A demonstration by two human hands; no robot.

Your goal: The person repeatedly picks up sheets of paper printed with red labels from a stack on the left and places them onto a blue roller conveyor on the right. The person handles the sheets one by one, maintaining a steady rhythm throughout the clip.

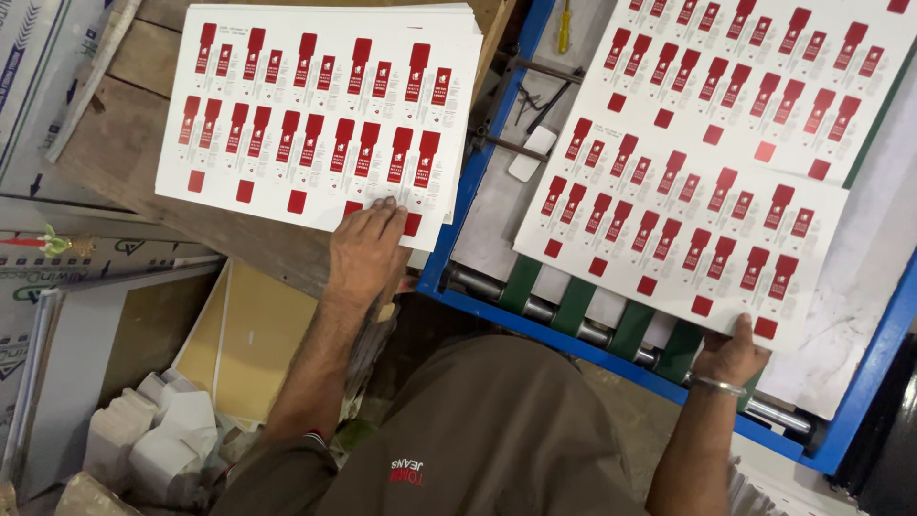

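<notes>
Red-and-white printed sheets lie in two places: a thick stack [320, 115] on the wooden table [124, 143], and two sheets on the blue feeder [458, 205] of the machine. It seems that most of the pile still waits. The left hand [366, 250] rests flat on the near edge of the stack, fingers [382, 208] together and stretched. The right hand [729, 352] pinches the near edge of the lower sheet [683, 225], thumb on top.
</notes>
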